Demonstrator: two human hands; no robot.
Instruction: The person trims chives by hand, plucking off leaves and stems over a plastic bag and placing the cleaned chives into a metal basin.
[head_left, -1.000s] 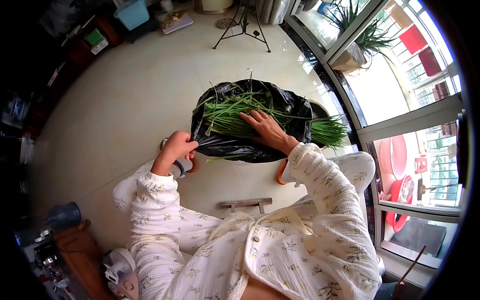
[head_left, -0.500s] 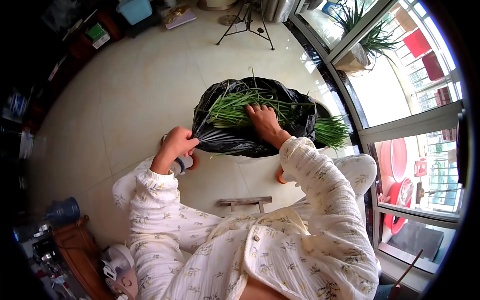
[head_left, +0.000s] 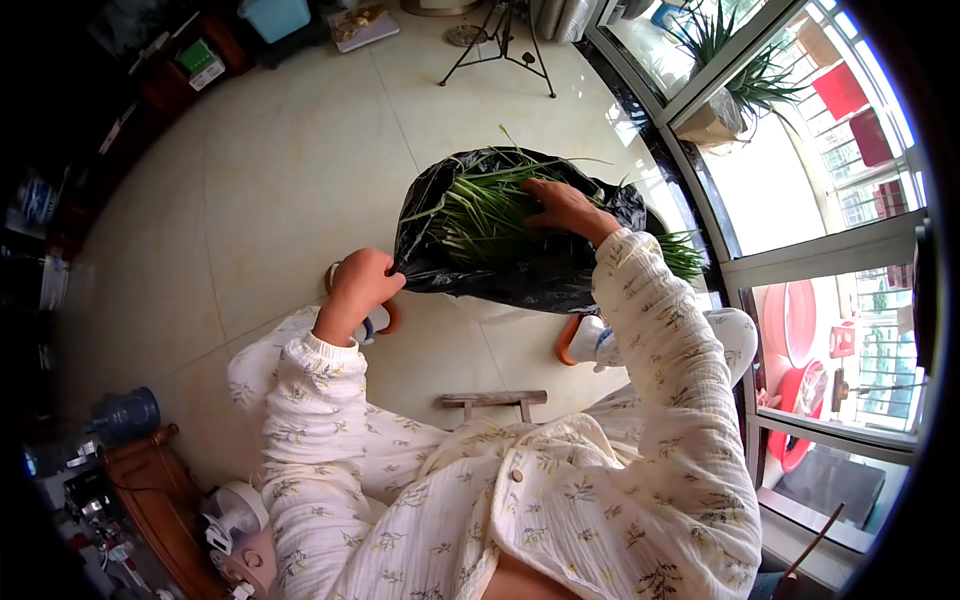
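A black plastic bag (head_left: pixel 540 285) hangs open in front of me, with long green stalks (head_left: pixel 475 215) lying in it. My left hand (head_left: pixel 365 282) is closed on the bag's near left edge. Over the stalks, inside the bag's mouth, is my right hand (head_left: pixel 565 208), its thumb and fingers apart and touching the greens; its fingertips are partly among them. More green leaves (head_left: pixel 682 256) stick out beyond the bag's right side, beside a container mostly hidden behind the bag.
A small wooden stool (head_left: pixel 495 399) stands on the tiled floor between my legs. Ahead is a black metal stand (head_left: pixel 500 50). Glass doors (head_left: pixel 825 250) run along the right. A brown wooden cabinet (head_left: pixel 165 500) and a blue bottle (head_left: pixel 127 412) are at the lower left.
My right hand has lifted and moved right across the stalks, and its fingers have spread. The bag has shifted slightly up and right, with my left hand still holding its edge.
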